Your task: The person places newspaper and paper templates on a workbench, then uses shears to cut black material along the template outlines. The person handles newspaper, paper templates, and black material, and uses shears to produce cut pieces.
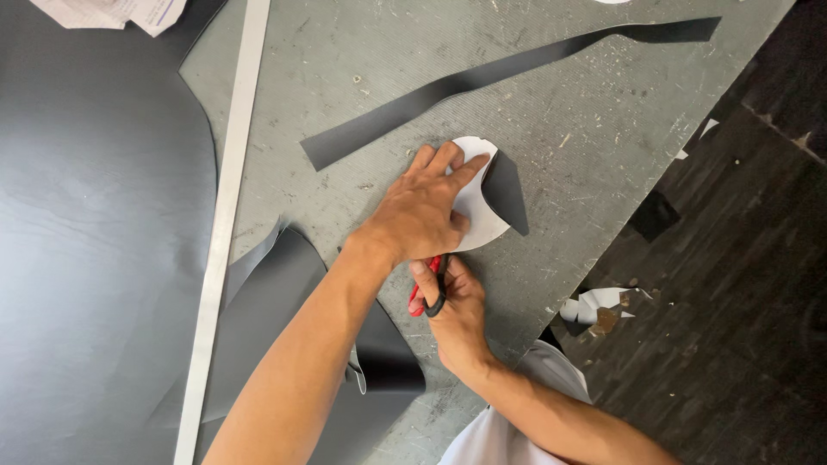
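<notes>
Grey scuffed worktable [603,129]: left hand [422,211] presses flat, fingers spread, on the white template [478,226] over a black piece [506,191] at centre. At six o'clock, right hand [457,314] clenches red-handled scissors [431,293]. Best keep that template pinned while cutting.

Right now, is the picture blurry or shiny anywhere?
In the head view, the left hand and right hand look sharp; soft glare whitens the big black sheet and the metal ruler; the floor is dim.

Likely workshop, scarred cutting table [603,129], offcuts [482,82]
</notes>
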